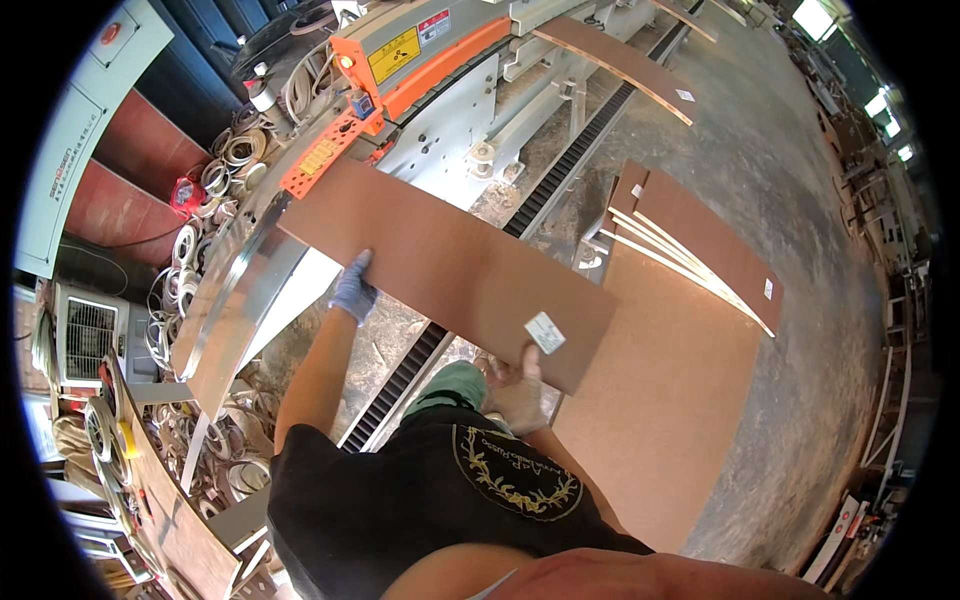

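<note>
Board (450, 270) is held level at the machine's (440, 90) infeed, not yet fed: left hand (353, 290) fingers curl over its edge, right hand (520, 395) apparently grips beneath; stack (700, 250) waits.

Board (450, 270): held across the middle, left hand (353, 290) on its near left edge, right hand (518, 395) under its near right end. Machine (440, 90): behind the board. Stack of boards (690, 250): right, on a large sheet (660, 420) on the floor (800, 200); coils of edging strip (190, 290): left.
</note>
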Demonstrator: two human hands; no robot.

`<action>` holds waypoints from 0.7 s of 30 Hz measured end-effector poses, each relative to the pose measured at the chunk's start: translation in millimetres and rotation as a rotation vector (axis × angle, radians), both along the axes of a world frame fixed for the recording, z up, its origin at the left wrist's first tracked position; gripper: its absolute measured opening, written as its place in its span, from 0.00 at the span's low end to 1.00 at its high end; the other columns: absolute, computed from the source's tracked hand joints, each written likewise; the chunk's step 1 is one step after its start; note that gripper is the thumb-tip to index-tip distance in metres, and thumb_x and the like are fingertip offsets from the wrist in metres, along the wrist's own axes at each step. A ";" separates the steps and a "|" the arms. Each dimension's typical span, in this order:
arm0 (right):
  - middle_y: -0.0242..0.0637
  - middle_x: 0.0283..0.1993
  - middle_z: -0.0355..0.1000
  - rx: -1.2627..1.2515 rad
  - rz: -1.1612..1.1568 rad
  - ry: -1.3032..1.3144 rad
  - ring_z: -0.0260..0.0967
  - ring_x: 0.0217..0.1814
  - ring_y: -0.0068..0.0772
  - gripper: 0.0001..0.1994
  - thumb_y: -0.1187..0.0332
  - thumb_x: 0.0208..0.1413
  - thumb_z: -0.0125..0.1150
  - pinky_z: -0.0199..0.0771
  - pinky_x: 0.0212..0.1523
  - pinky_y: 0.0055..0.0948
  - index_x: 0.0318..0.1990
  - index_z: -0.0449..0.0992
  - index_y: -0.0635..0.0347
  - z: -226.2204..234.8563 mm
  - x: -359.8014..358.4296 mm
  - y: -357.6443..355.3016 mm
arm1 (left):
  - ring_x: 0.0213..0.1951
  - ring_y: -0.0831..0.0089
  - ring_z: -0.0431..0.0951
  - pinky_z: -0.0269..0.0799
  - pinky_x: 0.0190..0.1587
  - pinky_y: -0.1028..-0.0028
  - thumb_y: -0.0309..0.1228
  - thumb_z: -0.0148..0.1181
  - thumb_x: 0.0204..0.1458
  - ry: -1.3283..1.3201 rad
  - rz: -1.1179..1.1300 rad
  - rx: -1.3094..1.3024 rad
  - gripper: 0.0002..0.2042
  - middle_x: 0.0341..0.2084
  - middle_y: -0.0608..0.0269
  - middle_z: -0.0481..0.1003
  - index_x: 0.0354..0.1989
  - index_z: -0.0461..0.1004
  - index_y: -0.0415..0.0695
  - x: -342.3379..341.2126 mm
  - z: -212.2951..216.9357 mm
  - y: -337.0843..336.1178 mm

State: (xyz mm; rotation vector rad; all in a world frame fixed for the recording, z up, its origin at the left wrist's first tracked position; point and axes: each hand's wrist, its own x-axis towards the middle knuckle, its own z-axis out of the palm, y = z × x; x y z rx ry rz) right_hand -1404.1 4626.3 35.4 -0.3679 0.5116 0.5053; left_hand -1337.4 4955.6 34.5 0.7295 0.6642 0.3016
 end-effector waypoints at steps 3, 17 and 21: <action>0.27 0.48 0.64 -0.116 0.000 0.017 0.61 0.50 0.28 0.24 0.48 0.49 0.59 0.58 0.56 0.38 0.50 0.65 0.45 21.7 0.9 37.0 | 0.49 0.64 0.70 0.69 0.52 0.64 0.32 0.61 0.47 0.034 0.110 -0.126 0.23 0.48 0.60 0.70 0.52 0.64 0.44 27.2 9.9 -12.5; 0.25 0.48 0.65 -0.323 -0.105 -0.032 0.59 0.49 0.23 0.21 0.47 0.53 0.53 0.54 0.56 0.34 0.50 0.66 0.46 18.6 87.6 19.8 | 0.51 0.61 0.68 0.63 0.54 0.61 0.39 0.55 0.51 0.102 0.231 0.047 0.23 0.53 0.59 0.66 0.54 0.64 0.43 149.3 14.1 -48.7; 0.29 0.45 0.67 -0.309 -0.108 0.072 0.64 0.41 0.26 0.19 0.56 0.50 0.60 0.64 0.51 0.31 0.48 0.67 0.50 30.4 130.7 9.4 | 0.56 0.61 0.64 0.60 0.57 0.61 0.48 0.42 0.54 -0.025 -0.095 -0.048 0.25 0.55 0.61 0.65 0.56 0.63 0.47 197.9 -4.6 -27.1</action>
